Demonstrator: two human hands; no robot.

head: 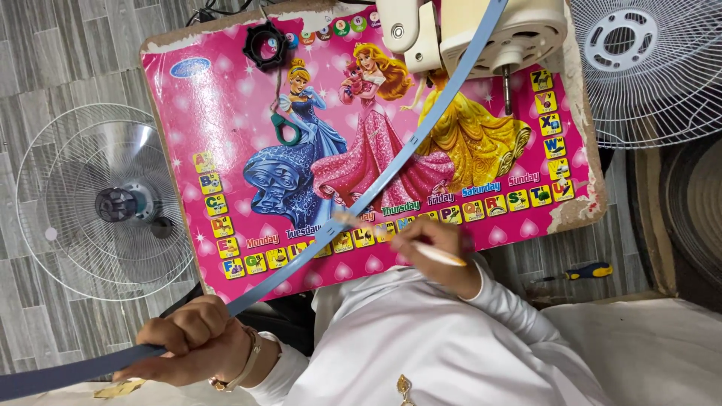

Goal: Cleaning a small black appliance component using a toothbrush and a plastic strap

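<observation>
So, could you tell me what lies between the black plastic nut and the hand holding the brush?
In the head view, between the black nut and the right hand lie the pink board and the blue band crossing it.

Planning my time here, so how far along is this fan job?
Done: the fan is apart; the motor unit lies on the pink board with a bare shaft, and the left grille and right grille lie beside it. In hand: the left hand grips the blue band, the right hand holds a thin stick to it. Left, probably: grilles and black nut are unmounted.
</observation>
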